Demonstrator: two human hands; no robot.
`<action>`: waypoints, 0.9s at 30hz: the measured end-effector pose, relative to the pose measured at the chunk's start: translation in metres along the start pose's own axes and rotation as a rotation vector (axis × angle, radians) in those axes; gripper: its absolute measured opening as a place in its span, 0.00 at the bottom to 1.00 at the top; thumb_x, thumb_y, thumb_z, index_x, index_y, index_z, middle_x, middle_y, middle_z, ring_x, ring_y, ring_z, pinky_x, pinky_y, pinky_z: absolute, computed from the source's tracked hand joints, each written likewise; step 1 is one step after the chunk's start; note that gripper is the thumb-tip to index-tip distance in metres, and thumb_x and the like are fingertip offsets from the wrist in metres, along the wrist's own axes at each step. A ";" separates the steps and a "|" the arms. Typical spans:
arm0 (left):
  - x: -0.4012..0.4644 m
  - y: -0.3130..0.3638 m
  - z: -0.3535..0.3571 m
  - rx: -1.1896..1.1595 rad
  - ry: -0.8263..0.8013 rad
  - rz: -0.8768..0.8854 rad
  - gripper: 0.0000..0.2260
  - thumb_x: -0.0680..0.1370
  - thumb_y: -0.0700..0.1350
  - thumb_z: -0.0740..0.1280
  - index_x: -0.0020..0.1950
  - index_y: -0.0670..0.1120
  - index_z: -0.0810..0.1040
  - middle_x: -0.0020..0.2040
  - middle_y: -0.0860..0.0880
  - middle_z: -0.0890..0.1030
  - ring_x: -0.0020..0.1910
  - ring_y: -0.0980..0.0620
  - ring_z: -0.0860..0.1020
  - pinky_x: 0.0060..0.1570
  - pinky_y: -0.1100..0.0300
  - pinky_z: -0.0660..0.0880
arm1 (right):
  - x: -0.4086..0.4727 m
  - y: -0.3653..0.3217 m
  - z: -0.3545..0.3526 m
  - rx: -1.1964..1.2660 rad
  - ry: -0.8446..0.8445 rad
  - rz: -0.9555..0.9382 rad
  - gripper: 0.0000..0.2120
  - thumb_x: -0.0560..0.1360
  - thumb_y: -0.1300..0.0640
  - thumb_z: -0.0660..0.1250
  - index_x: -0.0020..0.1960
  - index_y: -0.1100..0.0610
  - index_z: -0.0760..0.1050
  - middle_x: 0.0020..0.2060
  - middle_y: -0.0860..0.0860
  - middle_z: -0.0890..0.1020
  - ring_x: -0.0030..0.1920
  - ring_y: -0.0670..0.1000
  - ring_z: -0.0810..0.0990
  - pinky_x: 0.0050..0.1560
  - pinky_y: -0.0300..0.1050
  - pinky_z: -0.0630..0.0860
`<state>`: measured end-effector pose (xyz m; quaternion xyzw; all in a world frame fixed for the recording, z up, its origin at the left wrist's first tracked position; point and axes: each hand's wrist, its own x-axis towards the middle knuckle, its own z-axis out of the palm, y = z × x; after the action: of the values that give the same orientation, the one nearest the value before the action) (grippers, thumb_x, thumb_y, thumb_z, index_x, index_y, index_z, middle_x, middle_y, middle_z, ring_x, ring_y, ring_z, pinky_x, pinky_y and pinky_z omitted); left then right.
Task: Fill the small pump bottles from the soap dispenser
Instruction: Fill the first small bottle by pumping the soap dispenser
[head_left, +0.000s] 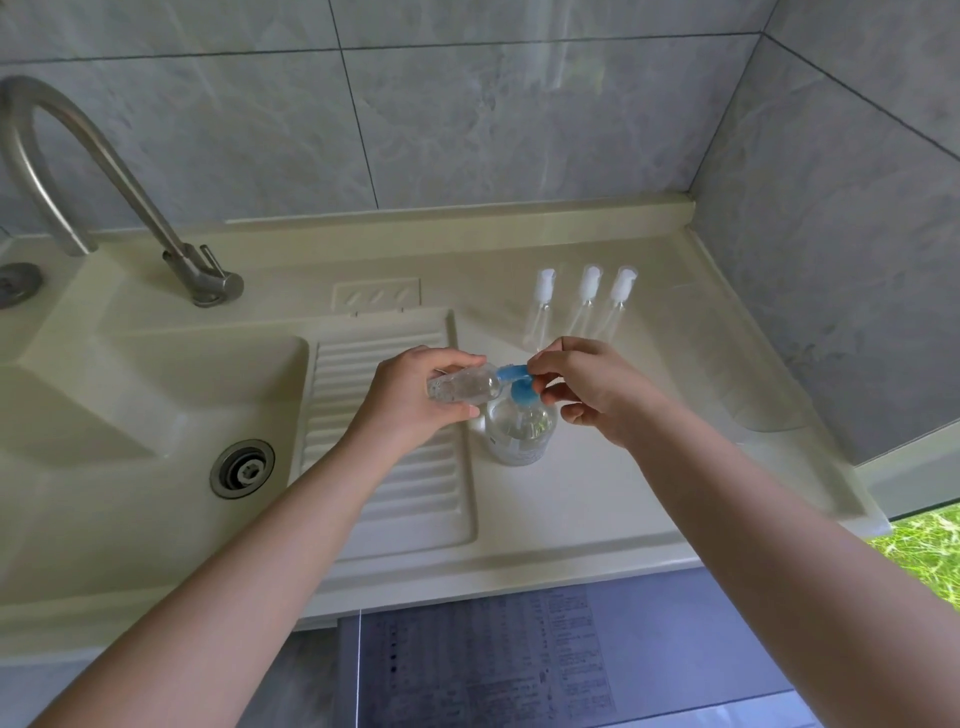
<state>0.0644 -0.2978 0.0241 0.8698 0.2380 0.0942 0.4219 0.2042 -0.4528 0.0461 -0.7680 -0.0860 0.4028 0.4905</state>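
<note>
- We count three small pump bottles with white tops, standing in a row right of centre: first bottle (540, 306), second bottle (584, 304), third bottle (618, 301).
- We see one clear small bottle (462, 387) lying sideways at centre.
- One soap dispenser (521, 426) with a blue pump, centre.
- Two hands: left hand (415, 400), right hand (597, 389).
- One faucet (93, 171), upper left.
- One sink drain (242, 468), lower left.

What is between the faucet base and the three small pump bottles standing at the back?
In the head view, only a small ribbed soap-dish recess lies between the faucet base and the three small pump bottles; the rest is bare countertop.
</note>
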 end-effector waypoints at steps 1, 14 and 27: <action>0.000 0.000 0.001 -0.006 0.001 -0.003 0.25 0.67 0.40 0.80 0.61 0.56 0.82 0.57 0.55 0.81 0.51 0.69 0.75 0.47 0.83 0.65 | 0.000 0.001 0.001 -0.008 0.005 -0.008 0.02 0.76 0.60 0.67 0.44 0.55 0.75 0.33 0.50 0.82 0.30 0.47 0.75 0.32 0.41 0.63; 0.000 0.002 -0.001 -0.016 -0.004 0.005 0.25 0.67 0.39 0.80 0.62 0.55 0.82 0.57 0.54 0.81 0.49 0.71 0.74 0.46 0.83 0.64 | -0.001 -0.005 -0.001 -0.078 0.013 -0.007 0.02 0.76 0.59 0.67 0.45 0.55 0.76 0.33 0.49 0.83 0.31 0.47 0.75 0.32 0.41 0.62; 0.000 0.002 0.000 0.003 -0.002 0.004 0.25 0.67 0.40 0.80 0.62 0.56 0.82 0.58 0.54 0.80 0.49 0.69 0.74 0.46 0.83 0.64 | -0.001 -0.003 0.001 -0.015 0.029 0.021 0.02 0.76 0.60 0.67 0.44 0.55 0.76 0.33 0.50 0.83 0.31 0.47 0.75 0.30 0.40 0.62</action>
<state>0.0651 -0.2988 0.0257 0.8709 0.2358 0.0941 0.4208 0.2040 -0.4511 0.0489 -0.7783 -0.0738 0.3960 0.4817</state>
